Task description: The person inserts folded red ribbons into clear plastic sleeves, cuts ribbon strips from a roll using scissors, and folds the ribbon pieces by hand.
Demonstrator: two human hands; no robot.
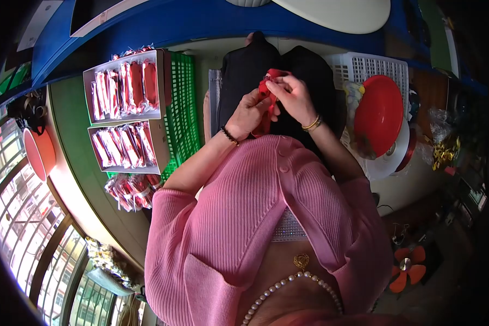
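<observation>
Above my lap, my left hand and my right hand meet around a red ribbon. My left fingers are closed on its middle, and a strip hangs down below them toward my body. At its upper part, my right thumb and fingers pinch the ribbon where it is bunched or folded. Part of the red fabric is hidden behind the fingers, so its full shape is unclear. A dark beaded bracelet circles my left wrist and a gold bangle my right.
To the left, two boxes of plastic-wrapped red packets rest on a green basket, with more packets below. A red round tray and a white basket are at right. An orange-bladed fan stands lower right.
</observation>
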